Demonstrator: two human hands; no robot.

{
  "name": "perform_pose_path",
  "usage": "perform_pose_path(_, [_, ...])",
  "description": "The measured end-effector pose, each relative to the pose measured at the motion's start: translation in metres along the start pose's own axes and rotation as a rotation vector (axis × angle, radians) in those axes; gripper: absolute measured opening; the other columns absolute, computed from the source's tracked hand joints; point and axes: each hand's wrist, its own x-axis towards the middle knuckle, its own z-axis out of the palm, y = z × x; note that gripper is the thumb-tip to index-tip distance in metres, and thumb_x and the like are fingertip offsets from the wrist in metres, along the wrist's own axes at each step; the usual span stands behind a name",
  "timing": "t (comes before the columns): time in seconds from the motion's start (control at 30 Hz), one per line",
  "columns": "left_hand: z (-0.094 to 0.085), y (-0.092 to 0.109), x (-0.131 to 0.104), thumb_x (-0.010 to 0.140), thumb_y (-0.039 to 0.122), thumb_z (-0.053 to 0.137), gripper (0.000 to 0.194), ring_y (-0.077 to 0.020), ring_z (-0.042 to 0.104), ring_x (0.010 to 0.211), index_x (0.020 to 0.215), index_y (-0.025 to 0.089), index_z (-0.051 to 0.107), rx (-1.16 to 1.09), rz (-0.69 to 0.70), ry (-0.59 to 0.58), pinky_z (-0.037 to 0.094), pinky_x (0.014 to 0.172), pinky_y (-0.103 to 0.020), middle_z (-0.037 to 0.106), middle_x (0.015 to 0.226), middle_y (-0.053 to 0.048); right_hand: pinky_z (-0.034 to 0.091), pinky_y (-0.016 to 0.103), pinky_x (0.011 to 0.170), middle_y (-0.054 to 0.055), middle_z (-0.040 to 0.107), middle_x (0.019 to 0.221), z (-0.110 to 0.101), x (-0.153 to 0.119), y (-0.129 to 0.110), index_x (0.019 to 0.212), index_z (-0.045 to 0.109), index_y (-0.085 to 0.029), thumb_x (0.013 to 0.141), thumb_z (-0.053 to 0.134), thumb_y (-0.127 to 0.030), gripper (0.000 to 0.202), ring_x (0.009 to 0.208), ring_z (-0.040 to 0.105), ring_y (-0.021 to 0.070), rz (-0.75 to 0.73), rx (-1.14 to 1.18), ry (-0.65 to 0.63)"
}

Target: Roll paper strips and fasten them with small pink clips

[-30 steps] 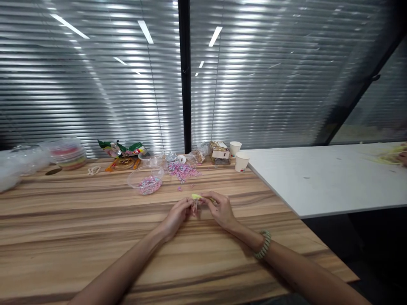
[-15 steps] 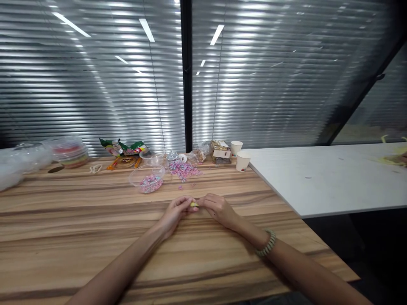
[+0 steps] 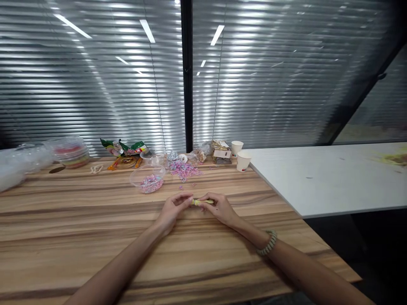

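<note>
A small yellow item point(image 3: 196, 202) spans the gap between my two hands, low over the wooden table point(image 3: 178, 262). My left hand point(image 3: 173, 211) pinches its left end between thumb and fingertips. Thumb and fingers of my right hand point(image 3: 219, 207) close on its right part, and a yellow tip shows between them. Beyond the hands stands a clear round bowl point(image 3: 136, 178) with small pink and pale links point(image 3: 151, 183) inside. A loose pile of similar pink and purple links point(image 3: 184, 169) lies to its right, with a few scattered nearer my hands.
Two paper cups point(image 3: 243, 162) stand by a small box point(image 3: 221, 153) at the back. Snack packages point(image 3: 127, 149), stacked clear containers point(image 3: 70, 151) and plastic bags point(image 3: 27, 163) line the back left. A white table point(image 3: 333, 182) adjoins on the right.
The yellow item now shows longer between my hands, with its right end in my right fingers. Another person's fingers at the far right edge are gone from view.
</note>
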Motion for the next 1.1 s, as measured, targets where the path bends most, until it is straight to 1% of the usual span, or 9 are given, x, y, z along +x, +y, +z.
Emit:
perform_pose_path(0.1, [0.001, -0.002, -0.001, 0.061, 0.032, 0.066, 0.029, -0.0127, 0.054, 0.078, 0.079, 0.01, 0.06, 0.115, 0.018, -0.044, 0.04, 0.075, -0.023, 0.061, 0.085, -0.007, 0.039, 0.0, 0.058, 0.004, 0.055, 0.093, 0.001, 0.002, -0.002, 0.095, 0.052, -0.01, 0.059, 0.047, -0.051, 0.055, 0.063, 0.048, -0.0097, 0.091, 0.118, -0.027])
perform_pose_path(0.2, [0.003, -0.004, -0.001, 0.061, 0.034, 0.065, 0.033, -0.0115, 0.055, 0.07, 0.082, 0.009, 0.059, 0.11, 0.003, -0.021, 0.041, 0.068, -0.022, 0.061, 0.078, -0.007, 0.042, 0.001, 0.069, 0.005, 0.051, 0.103, 0.003, 0.003, -0.006, 0.106, 0.042, -0.012, 0.055, 0.053, -0.048, 0.063, 0.076, 0.05, -0.0086, 0.148, 0.312, -0.031])
perform_pose_path(0.27, [0.005, -0.006, -0.002, 0.063, 0.036, 0.064, 0.037, -0.0109, 0.055, 0.066, 0.086, 0.009, 0.057, 0.097, -0.017, -0.033, 0.041, 0.062, -0.021, 0.061, 0.077, -0.008, 0.042, 0.001, 0.073, 0.005, 0.05, 0.106, 0.004, 0.003, -0.007, 0.105, 0.042, -0.011, 0.056, 0.054, -0.046, 0.061, 0.078, 0.049, -0.009, 0.175, 0.418, -0.056])
perform_pose_path(0.37, [0.009, -0.008, -0.003, 0.066, 0.037, 0.061, 0.036, -0.0109, 0.055, 0.066, 0.088, 0.009, 0.055, 0.073, -0.033, -0.12, 0.042, 0.061, -0.022, 0.06, 0.084, -0.01, 0.038, 0.001, 0.066, 0.007, 0.05, 0.104, 0.006, 0.002, -0.007, 0.099, 0.044, -0.008, 0.059, 0.049, -0.049, 0.058, 0.07, 0.045, -0.0106, 0.235, 0.497, -0.122])
perform_pose_path(0.47, [0.01, -0.009, -0.004, 0.067, 0.036, 0.06, 0.03, -0.0103, 0.054, 0.065, 0.08, 0.008, 0.057, 0.116, -0.017, -0.173, 0.043, 0.064, -0.022, 0.06, 0.079, -0.008, 0.033, 0.001, 0.058, 0.007, 0.049, 0.104, 0.007, 0.002, -0.005, 0.1, 0.043, -0.008, 0.061, 0.045, -0.053, 0.06, 0.064, 0.041, -0.0115, 0.265, 0.488, -0.163])
perform_pose_path(0.67, [0.003, -0.004, -0.001, 0.063, 0.032, 0.064, 0.038, -0.0122, 0.053, 0.072, 0.093, 0.01, 0.056, 0.149, 0.09, -0.013, 0.043, 0.066, -0.023, 0.059, 0.077, -0.006, 0.036, 0.0, 0.065, 0.005, 0.053, 0.096, 0.004, 0.001, -0.005, 0.093, 0.046, -0.006, 0.06, 0.045, -0.054, 0.059, 0.068, 0.044, -0.0111, 0.239, 0.426, -0.204])
perform_pose_path(0.8, [0.001, -0.004, 0.0, 0.061, 0.028, 0.066, 0.045, -0.0129, 0.053, 0.077, 0.102, 0.012, 0.055, 0.162, 0.12, -0.124, 0.043, 0.074, -0.026, 0.057, 0.087, -0.007, 0.033, 0.002, 0.054, 0.003, 0.055, 0.08, 0.005, -0.002, -0.004, 0.099, 0.043, -0.007, 0.06, 0.041, -0.058, 0.064, 0.056, 0.041, -0.0105, 0.291, 0.397, -0.389])
perform_pose_path(0.9, [0.003, -0.006, 0.0, 0.061, 0.026, 0.066, 0.04, -0.0148, 0.053, 0.084, 0.098, 0.013, 0.057, 0.171, 0.137, -0.182, 0.043, 0.076, -0.027, 0.054, 0.097, -0.008, 0.032, 0.003, 0.052, 0.001, 0.053, 0.074, 0.005, -0.004, -0.005, 0.093, 0.045, -0.006, 0.06, 0.041, -0.058, 0.061, 0.052, 0.039, -0.011, 0.289, 0.345, -0.416])
perform_pose_path(1.1, [0.004, -0.004, -0.004, 0.064, 0.023, 0.064, 0.024, -0.0102, 0.05, 0.073, 0.082, 0.011, 0.055, 0.146, 0.168, -0.242, 0.043, 0.068, -0.022, 0.051, 0.08, -0.004, 0.03, 0.003, 0.049, 0.0, 0.051, 0.065, -0.002, -0.006, -0.006, 0.083, 0.048, -0.005, 0.058, 0.042, -0.06, 0.061, 0.051, 0.038, -0.0109, 0.294, 0.256, -0.468])
